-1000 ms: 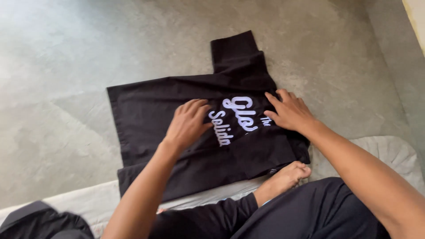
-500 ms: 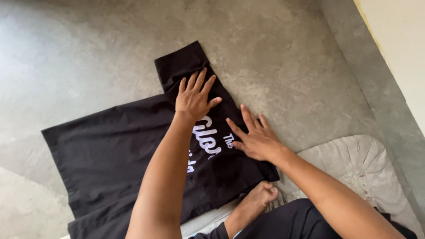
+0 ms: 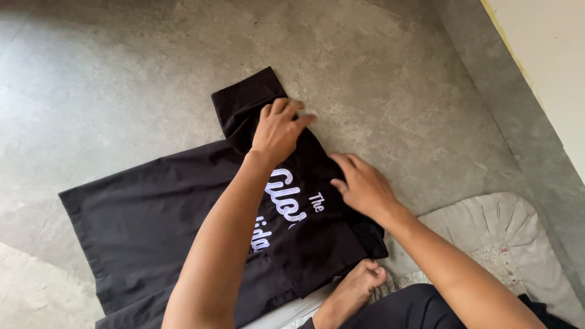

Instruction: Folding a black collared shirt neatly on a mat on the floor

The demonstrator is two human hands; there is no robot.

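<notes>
**Hands flat on a black shirt**

We are pressing our left hand (image 3: 279, 131) on the black shirt (image 3: 152, 225) near its sleeve (image 3: 244, 103), fingers loosely bent, gripping nothing. Our right hand (image 3: 364, 186) is lying open on the shirt's edge. The shirt is lying spread on the grey concrete floor (image 3: 122, 73), beside a pale cushion (image 3: 506, 231).

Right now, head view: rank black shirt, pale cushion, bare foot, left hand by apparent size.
1. black shirt, by far the largest.
2. pale cushion, partly cut off by the frame.
3. bare foot and left hand: look alike, and the heel is hidden, so unranked.
</notes>
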